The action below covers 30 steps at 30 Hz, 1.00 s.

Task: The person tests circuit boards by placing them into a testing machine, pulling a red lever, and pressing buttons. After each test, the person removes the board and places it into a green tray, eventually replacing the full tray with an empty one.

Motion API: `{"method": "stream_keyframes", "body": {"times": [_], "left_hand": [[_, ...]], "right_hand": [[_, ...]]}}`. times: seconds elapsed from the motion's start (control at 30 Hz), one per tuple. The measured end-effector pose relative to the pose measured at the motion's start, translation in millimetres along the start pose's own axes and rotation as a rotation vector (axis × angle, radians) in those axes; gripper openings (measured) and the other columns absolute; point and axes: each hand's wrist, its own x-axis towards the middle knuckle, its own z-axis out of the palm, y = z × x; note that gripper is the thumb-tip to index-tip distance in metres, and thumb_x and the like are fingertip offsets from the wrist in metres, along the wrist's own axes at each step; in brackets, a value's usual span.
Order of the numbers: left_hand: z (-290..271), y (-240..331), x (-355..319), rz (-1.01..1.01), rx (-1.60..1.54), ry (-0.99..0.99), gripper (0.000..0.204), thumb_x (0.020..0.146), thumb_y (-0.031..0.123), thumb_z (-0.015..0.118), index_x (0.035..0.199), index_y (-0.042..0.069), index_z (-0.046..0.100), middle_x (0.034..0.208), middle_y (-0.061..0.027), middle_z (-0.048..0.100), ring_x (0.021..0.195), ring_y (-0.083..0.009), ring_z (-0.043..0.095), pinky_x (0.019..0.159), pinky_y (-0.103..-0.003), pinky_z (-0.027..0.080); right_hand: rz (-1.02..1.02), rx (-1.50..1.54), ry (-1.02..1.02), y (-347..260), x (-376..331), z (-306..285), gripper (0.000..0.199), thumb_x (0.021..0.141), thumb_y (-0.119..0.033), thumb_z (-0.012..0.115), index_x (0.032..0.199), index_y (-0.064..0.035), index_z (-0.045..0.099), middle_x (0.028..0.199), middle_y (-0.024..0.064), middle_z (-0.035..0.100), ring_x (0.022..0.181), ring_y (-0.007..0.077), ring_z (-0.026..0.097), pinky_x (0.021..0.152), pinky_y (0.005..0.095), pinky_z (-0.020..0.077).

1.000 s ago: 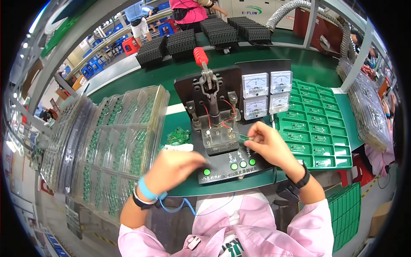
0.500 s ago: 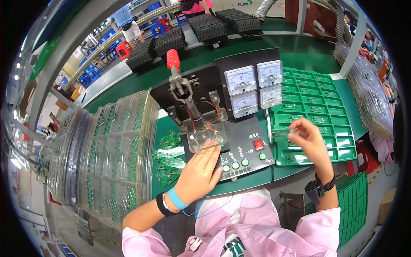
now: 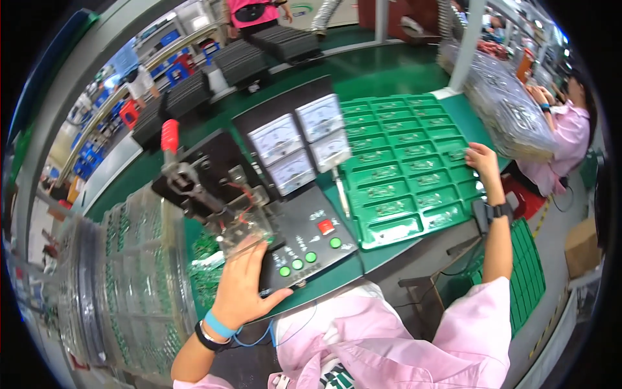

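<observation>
While your right hand (image 3: pixel 483 163) reaches out over the far corner of the green compartment tray (image 3: pixel 389 223), your eyes go with it, and that is where trouble could start. Your left hand (image 3: pixel 243 282) lies flat and open, fingers (image 3: pixel 254 249) spread, gripping nothing, with the fingertips touching the near edge of the clear fixture plate (image 3: pixel 243 227) under the toggle clamp (image 3: pixel 188 181). A blind nudge from that hand could, I judge, shift whatever sits in the fixture, or your thumb could brush the green buttons (image 3: pixel 297 264) just beside it on the black control panel (image 3: pixel 311 233).

Your right fingers are curled down onto a tray pocket near its right edge; a small green circuit board (image 3: pixel 457 155) lies right at the fingertips, but I cannot tell whether you are pinching it or only touching it. If your hold is loose, the board could drop askew across its neighbours in the adjoining pockets.

Loose green boards (image 3: pixel 207 246) also lie just left of your left fingers, beside the stacked clear trays (image 3: pixel 129 272); a careless sweep could scatter them.
</observation>
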Motion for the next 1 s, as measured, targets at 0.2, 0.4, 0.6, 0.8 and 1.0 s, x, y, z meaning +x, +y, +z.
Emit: {"method": "stream_keyframes", "body": {"times": [0.2,0.4,0.6,0.8,1.0], "left_hand": [[-2.2,6.5,-1.5,-0.021,0.071,-0.005,0.095,0.070,0.050,0.078,0.134,-0.010,0.042,0.131,-0.0265,0.050,0.124,-0.0423,0.047,0.107,-0.047,0.036],[-1.0,11.0,-5.5,-0.075,0.030,-0.017,0.094,0.070,0.049,0.078,0.137,-0.007,0.042,0.133,-0.0256,0.049,0.125,-0.0413,0.046,0.108,-0.046,0.034],[-8.0,1.0,-27.6,0.176,0.047,0.242,0.040,0.071,0.028,0.080,0.094,0.001,0.062,0.102,-0.0143,0.063,0.094,-0.0339,0.060,0.086,-0.043,0.046],[-13.9,-26.8,-22.4,0.097,0.032,0.513,0.031,0.071,0.020,0.080,0.065,0.006,0.053,0.073,-0.0051,0.060,0.063,-0.0278,0.055,0.063,-0.038,0.046],[-34.5,-53.5,-24.9,-0.468,-0.191,-0.039,0.036,0.069,0.025,0.084,0.071,0.005,0.054,0.074,-0.0075,0.056,0.064,-0.0256,0.053,0.059,-0.036,0.043]], "right_hand": [[-0.535,-0.604,0.278,-51.5,-30.0,45.2,0.031,0.084,-0.007,0.067,0.114,0.0008,0.061,0.097,0.0116,0.065,0.079,0.0242,0.065,0.076,0.0345,0.0530],[-1.093,-0.297,-0.297,-202.8,-168.1,183.3,0.038,0.086,-0.015,0.069,0.121,-0.0051,0.056,0.130,0.0162,0.053,0.116,0.0317,0.055,0.096,0.0406,0.0454],[-1.384,0.131,-0.507,-308.7,-239.1,289.7,0.052,0.088,-0.030,0.067,0.128,-0.0010,0.050,0.131,0.0220,0.052,0.120,0.0367,0.052,0.102,0.0416,0.0412],[-1.262,0.887,-0.855,-271.3,-277.4,299.0,0.055,0.087,-0.030,0.063,0.132,-0.0003,0.049,0.128,0.0244,0.057,0.124,0.0386,0.051,0.104,0.0455,0.0392],[-1.167,0.153,-0.885,-166.3,-283.6,231.7,0.058,0.078,-0.013,0.072,0.130,-0.0014,0.050,0.141,0.0206,0.048,0.133,0.0408,0.043,0.106,0.0492,0.0375]]}}
